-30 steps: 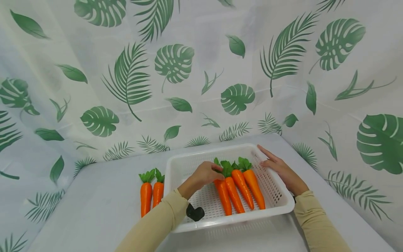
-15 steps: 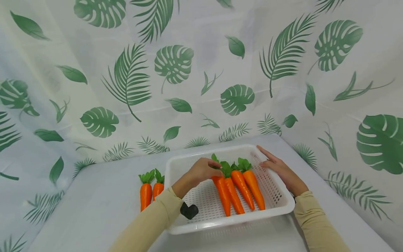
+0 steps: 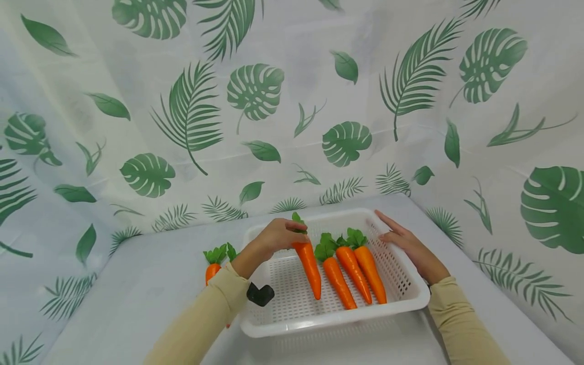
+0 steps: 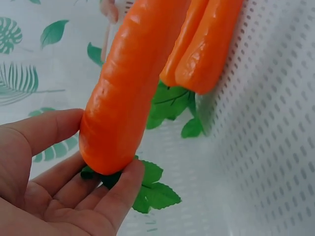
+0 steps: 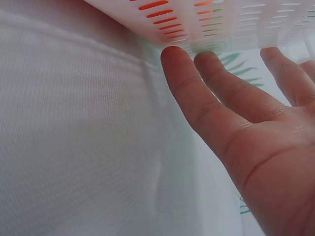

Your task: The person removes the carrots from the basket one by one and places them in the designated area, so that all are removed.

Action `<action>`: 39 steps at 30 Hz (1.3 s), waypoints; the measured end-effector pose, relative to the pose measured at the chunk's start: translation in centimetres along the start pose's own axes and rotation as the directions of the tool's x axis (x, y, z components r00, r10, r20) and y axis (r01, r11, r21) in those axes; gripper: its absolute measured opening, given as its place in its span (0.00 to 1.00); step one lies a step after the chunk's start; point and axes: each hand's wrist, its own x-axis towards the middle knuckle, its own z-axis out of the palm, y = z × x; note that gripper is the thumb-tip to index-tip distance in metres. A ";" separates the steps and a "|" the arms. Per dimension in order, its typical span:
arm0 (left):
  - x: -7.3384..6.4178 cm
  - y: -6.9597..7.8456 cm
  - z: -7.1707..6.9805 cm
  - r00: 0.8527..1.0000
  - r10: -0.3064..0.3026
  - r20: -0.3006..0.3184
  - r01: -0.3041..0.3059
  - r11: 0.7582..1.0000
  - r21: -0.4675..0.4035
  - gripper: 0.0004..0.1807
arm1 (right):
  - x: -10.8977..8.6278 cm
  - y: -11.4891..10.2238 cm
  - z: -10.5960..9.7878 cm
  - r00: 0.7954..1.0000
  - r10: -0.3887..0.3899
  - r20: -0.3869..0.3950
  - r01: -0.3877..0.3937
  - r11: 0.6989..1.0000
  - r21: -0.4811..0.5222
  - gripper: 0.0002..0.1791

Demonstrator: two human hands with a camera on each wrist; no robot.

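White table before leaf-print cloth, with perforated basket.
Nearest, beige sleeves at either side. Held carrot: orange, slanted above basket floor, tip toward near rim; contact with floor not determinable. Left hand: fingers grasping held carrot at leafy end, thumb opposed. Right hand: fingers straight, unclenched, touching basket at right side. Right of held carrot, three loose carrots, side by side inside basket, leaves toward far rim. Left of basket, on table, outer carrot, partly hidden by sleeve; second leafy top just beside. Hindmost, cloth: white, green palm and single-leaf motifs.
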 end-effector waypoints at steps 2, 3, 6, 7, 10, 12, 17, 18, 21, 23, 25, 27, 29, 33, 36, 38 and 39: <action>0.0 0.0 -0.5 1.000 -0.002 0.003 0.002 1.000 0.003 0.25 | -0.1 0.0 0.0 1.000 -0.001 -0.002 0.001 1.000 -0.005 0.40; -0.1 0.0 -0.7 1.000 -0.003 0.006 0.003 1.000 -0.002 0.25 | -0.2 0.0 0.0 1.000 -0.001 -0.004 0.001 1.000 -0.007 0.40; -0.1 -0.1 -1.4 1.000 -0.004 0.012 0.004 1.000 -0.023 0.25 | -0.3 0.0 0.1 1.000 0.000 -0.004 0.000 1.000 -0.008 0.40; -0.1 -0.2 -1.6 1.000 -0.001 0.013 0.001 1.000 -0.031 0.25 | -0.3 0.0 0.1 1.000 -0.001 -0.002 0.001 1.000 -0.007 0.40; -0.3 -0.3 -2.3 1.000 0.006 0.016 -0.005 0.998 -0.059 0.26 | -0.3 0.0 0.2 1.000 0.000 0.001 0.000 1.000 -0.004 0.40; -0.5 -0.5 -2.9 1.000 0.008 0.011 -0.007 0.997 -0.074 0.25 | -0.2 0.0 0.3 1.000 0.001 0.003 -0.001 1.000 0.000 0.40; -0.9 -0.7 -4.2 1.000 0.000 -0.008 -0.001 0.995 -0.104 0.25 | -0.2 0.0 0.2 1.000 0.004 0.012 -0.004 1.000 0.002 0.40; -1.0 -0.7 -4.4 1.000 -0.003 -0.010 0.002 0.994 -0.109 0.25 | -0.2 0.1 0.2 1.000 0.005 0.012 -0.005 1.000 0.003 0.40; -1.1 -0.7 -5.1 1.000 -0.010 -0.014 0.008 0.993 -0.120 0.25 | -0.3 0.1 0.2 1.000 0.007 0.013 -0.007 1.000 0.001 0.40; -1.2 -0.7 -5.5 1.000 -0.010 -0.016 0.008 0.992 -0.130 0.24 | -0.3 0.2 0.2 1.000 0.006 0.014 -0.006 1.000 0.005 0.40; -1.4 -0.7 -6.0 1.000 -0.021 -0.019 0.018 0.990 -0.138 0.24 | -0.3 0.2 0.2 1.000 0.007 0.018 -0.007 1.000 0.011 0.40; -1.6 -0.8 -6.6 0.999 -0.026 -0.020 0.023 0.989 -0.144 0.24 | -0.3 0.2 0.2 1.000 0.007 0.022 -0.008 1.000 0.018 0.40; -1.8 -0.9 -7.2 0.999 -0.030 -0.025 0.026 0.990 -0.141 0.24 | -0.2 0.2 0.3 1.000 0.007 0.023 -0.008 1.000 0.013 0.40; -2.3 -1.3 -8.5 0.999 -0.029 -0.043 0.022 0.989 -0.145 0.24 | -0.2 0.2 0.3 1.000 0.015 0.014 -0.015 1.000 0.005 0.40; -2.6 -1.7 -9.3 0.998 -0.034 -0.059 0.024 0.988 -0.151 0.25 | -0.1 0.1 0.3 1.000 0.018 0.010 -0.018 1.000 0.007 0.39; -2.9 -2.0 -9.8 0.997 -0.038 -0.064 0.027 0.986 -0.164 0.25 | 0.0 0.0 0.2 1.000 0.013 0.011 -0.013 1.000 0.004 0.39; -3.0 -2.1 -10.0 0.997 -0.038 -0.066 0.026 0.984 -0.174 0.25 | 0.0 0.0 0.2 1.000 0.012 0.012 -0.012 1.000 0.006 0.39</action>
